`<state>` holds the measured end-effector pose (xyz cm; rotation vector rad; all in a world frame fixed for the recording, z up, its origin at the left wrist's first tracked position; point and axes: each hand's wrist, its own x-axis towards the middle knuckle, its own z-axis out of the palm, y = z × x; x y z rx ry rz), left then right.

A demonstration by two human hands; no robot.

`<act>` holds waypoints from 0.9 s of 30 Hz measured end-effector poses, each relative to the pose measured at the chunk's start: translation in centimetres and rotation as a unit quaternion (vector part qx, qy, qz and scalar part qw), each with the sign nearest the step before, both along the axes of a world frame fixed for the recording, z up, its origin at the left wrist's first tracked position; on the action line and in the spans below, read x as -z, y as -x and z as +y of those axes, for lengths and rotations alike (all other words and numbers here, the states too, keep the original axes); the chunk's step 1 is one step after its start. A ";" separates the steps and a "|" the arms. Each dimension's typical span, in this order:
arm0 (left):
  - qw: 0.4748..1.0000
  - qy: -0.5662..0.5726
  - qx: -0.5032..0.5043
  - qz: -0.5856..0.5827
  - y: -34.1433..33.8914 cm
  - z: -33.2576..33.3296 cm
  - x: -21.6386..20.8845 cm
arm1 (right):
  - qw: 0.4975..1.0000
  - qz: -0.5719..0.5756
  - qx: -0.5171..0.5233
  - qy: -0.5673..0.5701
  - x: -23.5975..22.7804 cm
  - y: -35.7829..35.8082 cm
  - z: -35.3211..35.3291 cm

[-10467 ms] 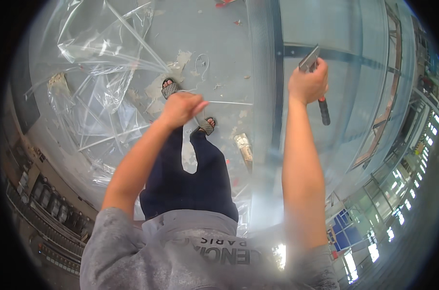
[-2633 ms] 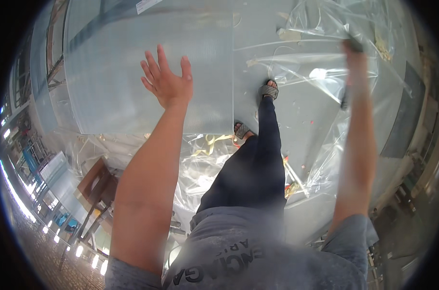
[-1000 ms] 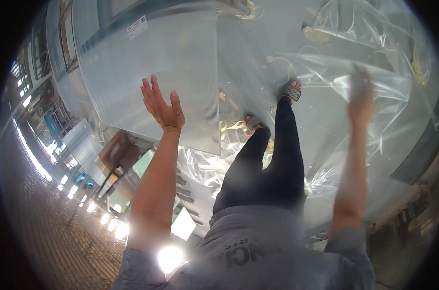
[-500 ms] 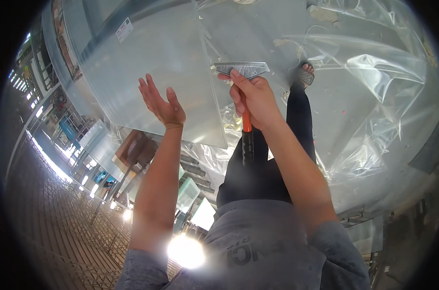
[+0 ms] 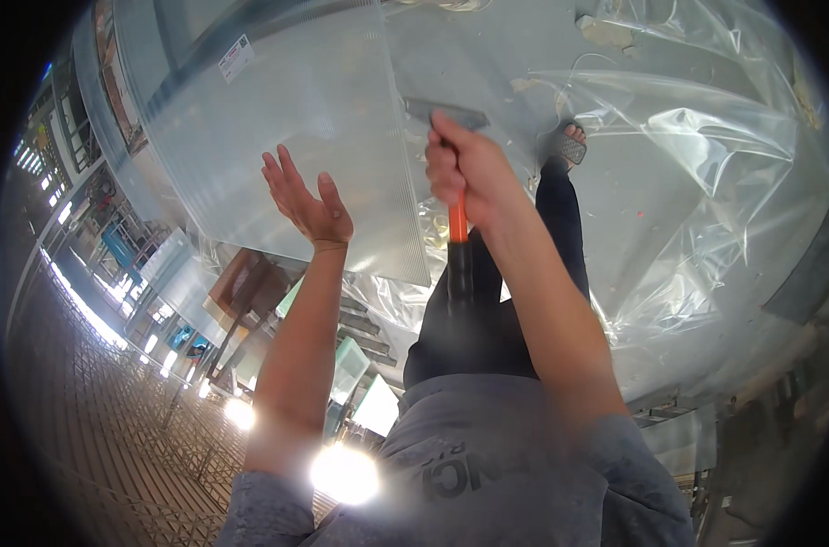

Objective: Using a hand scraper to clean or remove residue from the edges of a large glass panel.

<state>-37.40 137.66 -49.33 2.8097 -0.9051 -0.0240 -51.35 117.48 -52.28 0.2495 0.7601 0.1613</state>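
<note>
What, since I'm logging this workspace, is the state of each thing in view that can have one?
Left hand: open, holding nothing; contact with the panel unclear
Right hand: closed around the scraper
Scraper: held, head pointing away from the person
Ribbed translucent panel: label attached
Label: on the panel
Clear plastic sheeting: crumpled, on the floor
Slide sandal: worn

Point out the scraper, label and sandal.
Scraper (image 5: 458, 224): head view, on the orange part of its handle.
Label (image 5: 236, 59): head view, middle of its face.
Sandal (image 5: 570, 149): head view, on its strap.
</note>
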 end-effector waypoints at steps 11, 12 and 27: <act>1.000 -0.016 -0.009 0.007 0.3 -0.5 -0.2 | 0.828 0.176 -0.119 0.519 1.3 1.5 -2.8; 1.000 -0.015 -0.012 0.008 0.2 -0.4 -0.2 | 0.771 0.139 -0.117 0.610 0.9 1.9 -1.7; 0.999 -0.028 -0.026 0.005 0.1 -0.3 0.0 | 0.538 0.172 -0.104 0.819 -2.7 0.8 4.8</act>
